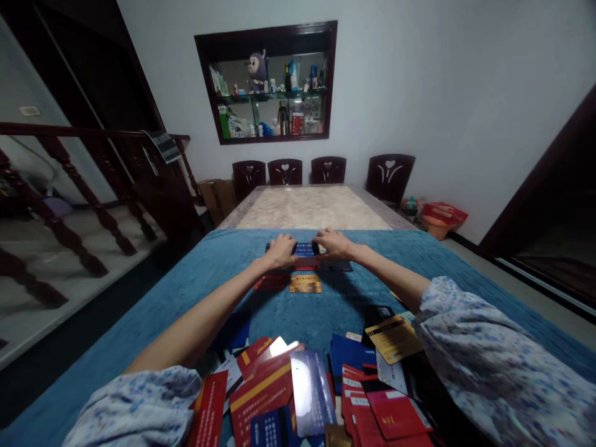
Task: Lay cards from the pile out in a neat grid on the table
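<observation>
A blue card (305, 249) with white lettering lies between my two hands at the far part of the blue cloth. My left hand (280, 251) has its fingers curled against the card's left edge. On the opposite edge, my right hand (333, 244) grips with bent fingers and thumb. Just below it, a red card (306, 266) is partly covered. Nearer me are a gold card (305, 284) and a dark red card (270, 282), side by side. Dark cards show partly beside both hands.
Close to me lie loose piles of cards, among them a shiny purple-blue card (313, 392), a yellow card (395, 338) and several red cards (391, 413). The blue cloth (186, 298) covers the table's near part. Chairs (328, 170) stand at the far end, below a wall shelf (274, 94).
</observation>
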Action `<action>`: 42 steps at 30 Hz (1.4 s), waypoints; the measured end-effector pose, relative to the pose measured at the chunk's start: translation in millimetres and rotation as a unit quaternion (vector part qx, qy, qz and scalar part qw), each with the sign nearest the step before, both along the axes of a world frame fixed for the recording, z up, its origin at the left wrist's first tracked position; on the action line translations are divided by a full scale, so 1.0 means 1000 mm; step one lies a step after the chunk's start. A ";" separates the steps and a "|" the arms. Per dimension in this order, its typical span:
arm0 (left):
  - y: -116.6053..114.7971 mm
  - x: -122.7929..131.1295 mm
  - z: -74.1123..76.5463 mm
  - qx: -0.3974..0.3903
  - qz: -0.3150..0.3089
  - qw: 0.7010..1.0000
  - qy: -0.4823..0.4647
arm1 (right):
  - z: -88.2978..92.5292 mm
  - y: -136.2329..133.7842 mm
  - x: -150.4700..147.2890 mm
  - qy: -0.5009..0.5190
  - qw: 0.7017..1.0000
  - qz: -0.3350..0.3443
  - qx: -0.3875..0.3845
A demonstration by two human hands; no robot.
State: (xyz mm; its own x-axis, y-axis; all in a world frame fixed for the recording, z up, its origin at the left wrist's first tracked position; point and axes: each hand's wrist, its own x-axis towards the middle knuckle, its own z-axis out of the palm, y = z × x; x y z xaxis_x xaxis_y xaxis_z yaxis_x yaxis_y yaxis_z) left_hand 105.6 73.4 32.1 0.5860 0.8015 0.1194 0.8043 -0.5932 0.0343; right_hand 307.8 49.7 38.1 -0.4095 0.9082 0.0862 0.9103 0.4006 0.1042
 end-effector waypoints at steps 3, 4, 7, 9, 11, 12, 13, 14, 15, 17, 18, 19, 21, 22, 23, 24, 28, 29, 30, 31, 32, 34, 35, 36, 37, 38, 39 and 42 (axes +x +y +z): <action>0.010 0.005 -0.003 -0.006 0.003 1.000 0.003 | -0.005 0.013 0.002 -0.004 1.000 0.000 0.007; 0.014 0.006 -0.004 -0.009 0.005 1.000 0.003 | -0.006 0.016 0.002 -0.005 1.000 -0.002 0.005; 0.025 0.010 -0.009 -0.018 0.012 1.000 0.006 | -0.008 0.026 0.002 -0.010 1.000 -0.009 -0.012; 0.031 0.012 -0.012 -0.022 0.014 1.000 0.009 | -0.008 0.032 0.002 -0.013 0.999 -0.017 -0.025; 0.037 0.014 -0.014 -0.026 0.016 0.999 0.013 | -0.009 0.037 0.001 -0.014 0.999 -0.024 -0.033; 0.039 0.015 -0.015 -0.027 0.017 0.999 0.015 | -0.009 0.040 0.001 -0.014 0.999 -0.028 -0.037; 0.040 0.016 -0.015 -0.029 0.018 0.999 0.018 | -0.010 0.042 0.001 -0.015 0.999 -0.031 -0.041; 0.042 0.017 -0.015 -0.031 0.018 0.999 0.021 | -0.011 0.044 0.001 -0.016 0.998 -0.034 -0.045; 0.043 0.018 -0.016 -0.033 0.019 0.999 0.025 | -0.013 0.046 0.001 -0.016 0.998 -0.038 -0.049; 0.045 0.019 -0.016 -0.036 0.020 0.999 0.032 | -0.015 0.049 0.001 -0.018 0.997 -0.044 -0.059; 0.046 0.019 -0.016 -0.037 0.021 0.998 0.036 | -0.016 0.051 0.001 -0.019 0.997 -0.046 -0.063; 0.047 0.020 -0.016 -0.039 0.022 0.998 0.040 | -0.017 0.052 0.001 -0.020 0.996 -0.049 -0.067; 0.049 0.021 -0.016 -0.043 0.024 0.998 0.049 | -0.018 0.054 0.001 -0.023 0.996 -0.054 -0.073; 0.050 0.021 -0.017 -0.045 0.026 0.997 0.053 | -0.019 0.055 0.000 -0.024 0.995 -0.058 -0.076; 0.051 0.022 -0.017 -0.048 0.028 0.997 0.058 | -0.019 0.056 0.000 -0.025 0.995 -0.060 -0.079; 0.053 0.023 -0.017 -0.052 0.030 0.996 0.063 | -0.019 0.057 0.000 -0.027 0.994 -0.063 -0.083; 0.056 0.025 -0.016 -0.062 0.031 0.995 0.078 | -0.020 0.061 -0.001 -0.034 0.992 -0.072 -0.094; 0.057 0.025 -0.016 -0.063 0.029 0.994 0.081 | -0.020 0.061 -0.001 -0.036 0.992 -0.074 -0.096; 0.057 0.026 -0.016 -0.064 0.027 0.994 0.084 | -0.020 0.061 -0.002 -0.038 0.992 -0.076 -0.098; 0.057 0.026 -0.016 -0.064 0.025 0.994 0.086 | -0.019 0.060 -0.002 -0.039 0.991 -0.077 -0.099; 0.057 0.026 -0.015 -0.064 0.024 0.994 0.089 | -0.019 0.060 -0.003 -0.041 0.991 -0.078 -0.100; 0.057 0.026 -0.015 -0.064 0.024 0.993 0.094 | -0.018 0.059 -0.005 -0.045 0.991 -0.077 -0.101; 0.057 0.027 -0.015 -0.064 0.024 0.993 0.096 | -0.018 0.058 -0.006 -0.047 0.991 -0.077 -0.102; 0.057 0.027 -0.016 -0.064 0.024 0.993 0.098 | -0.018 0.058 -0.007 -0.048 0.991 -0.076 -0.102; 0.058 0.027 -0.016 -0.064 0.025 0.993 0.100 | -0.018 0.059 -0.008 -0.050 0.991 -0.076 -0.102; 0.058 0.028 -0.016 -0.063 0.026 0.992 0.102 | -0.018 0.059 -0.009 -0.051 0.990 -0.077 -0.103; 0.058 0.029 -0.017 -0.063 0.028 0.992 0.104 | -0.018 0.060 -0.010 -0.053 0.990 -0.077 -0.103; 0.060 0.031 -0.019 -0.063 0.032 0.992 0.108 | -0.019 0.062 -0.012 -0.058 0.989 -0.082 -0.105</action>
State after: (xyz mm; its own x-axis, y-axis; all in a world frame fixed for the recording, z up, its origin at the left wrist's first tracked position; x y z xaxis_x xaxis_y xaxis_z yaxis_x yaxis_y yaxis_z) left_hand 136.2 132.9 13.4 0.5342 0.8387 -0.1061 0.8371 -0.5423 -0.0717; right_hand 295.3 111.7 19.2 -0.2512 0.9562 -0.1501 0.9518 0.2723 0.1415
